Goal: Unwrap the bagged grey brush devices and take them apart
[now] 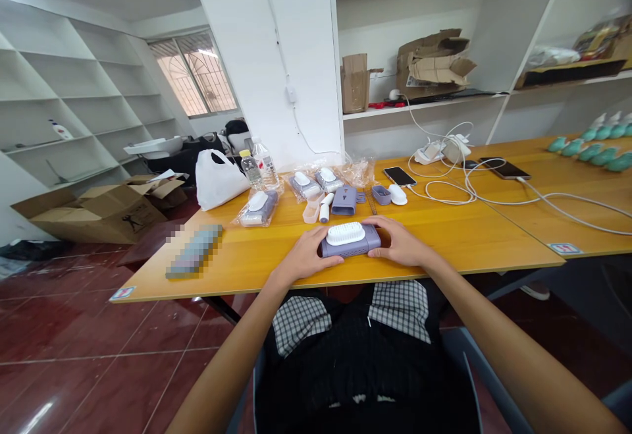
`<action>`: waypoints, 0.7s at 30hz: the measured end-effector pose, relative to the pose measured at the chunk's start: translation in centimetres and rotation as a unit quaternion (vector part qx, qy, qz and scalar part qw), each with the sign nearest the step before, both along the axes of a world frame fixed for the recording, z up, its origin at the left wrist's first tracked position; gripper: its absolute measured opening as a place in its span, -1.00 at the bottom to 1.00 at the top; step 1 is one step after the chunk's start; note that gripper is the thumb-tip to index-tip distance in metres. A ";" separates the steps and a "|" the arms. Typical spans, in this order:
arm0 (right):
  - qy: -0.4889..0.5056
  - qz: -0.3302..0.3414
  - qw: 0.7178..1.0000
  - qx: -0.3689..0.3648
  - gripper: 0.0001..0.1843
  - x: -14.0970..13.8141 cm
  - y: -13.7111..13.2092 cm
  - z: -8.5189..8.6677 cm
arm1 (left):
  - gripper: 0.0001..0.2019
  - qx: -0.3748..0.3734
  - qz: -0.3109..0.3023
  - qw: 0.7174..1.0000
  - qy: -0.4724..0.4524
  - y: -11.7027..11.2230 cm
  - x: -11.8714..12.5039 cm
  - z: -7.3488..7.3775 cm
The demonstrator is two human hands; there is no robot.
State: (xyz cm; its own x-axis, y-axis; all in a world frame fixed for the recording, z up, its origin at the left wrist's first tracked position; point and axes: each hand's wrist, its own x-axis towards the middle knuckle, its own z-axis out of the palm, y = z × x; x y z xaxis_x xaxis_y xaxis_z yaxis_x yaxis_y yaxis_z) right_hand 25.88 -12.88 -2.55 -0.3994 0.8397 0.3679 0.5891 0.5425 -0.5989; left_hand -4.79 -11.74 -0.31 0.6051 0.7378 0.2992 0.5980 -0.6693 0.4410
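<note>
A purple-grey box with a white brush-like insert on top [349,238] lies on the wooden table [444,243] near its front edge. My left hand [307,256] grips its left end with curled fingers. My right hand [397,242] wraps round its right end. Behind it lie loose parts: a purple-grey case [344,201], a small purple tray [380,194], a white oval lid [397,194], a small white roller [324,208] and a clear tray [311,211].
Bagged kits [257,209] lie further back with two water bottles [260,165] and a white plastic bag [217,178]. Phones [399,176] and white charging cables [474,187] sprawl to the right. Teal bottles [592,147] stand far right. Cardboard boxes [99,207] lie on the floor to the left.
</note>
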 end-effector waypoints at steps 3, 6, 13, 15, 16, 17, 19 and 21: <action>0.010 -0.010 1.000 0.002 -0.22 0.0 0.2 -0.3 | -0.25 0.003 0.029 0.999 -0.015 0.1 -0.1 -0.3; 0.014 -0.021 1.000 0.006 -0.20 -0.1 0.3 -0.5 | -0.27 -0.008 0.066 0.997 -0.035 0.2 -0.1 -0.5; 0.015 -0.041 0.999 -0.001 -0.19 -0.3 0.2 -0.6 | -0.50 -0.034 0.143 0.987 -0.060 0.3 0.0 0.0; 0.016 -0.040 0.999 0.000 -0.19 -0.2 0.2 -0.6 | -0.56 -0.031 0.137 0.989 -0.054 0.3 0.1 0.3; 0.017 -0.039 0.999 0.001 -0.20 -0.2 0.2 -0.6 | -0.57 -0.029 0.130 0.989 -0.057 0.3 0.1 0.4; 0.019 -0.038 0.999 0.003 -0.20 -0.2 0.2 -0.6 | -0.57 -0.028 0.124 0.990 -0.061 0.2 0.1 0.5; 0.024 -0.038 0.999 0.007 -0.21 -0.2 0.3 -0.7 | -0.56 -0.031 0.120 0.990 -0.067 0.2 0.1 0.7; 0.030 -0.040 0.999 0.013 -0.21 -0.2 0.3 -0.7 | -0.56 -0.040 0.130 0.988 -0.071 0.2 0.1 0.7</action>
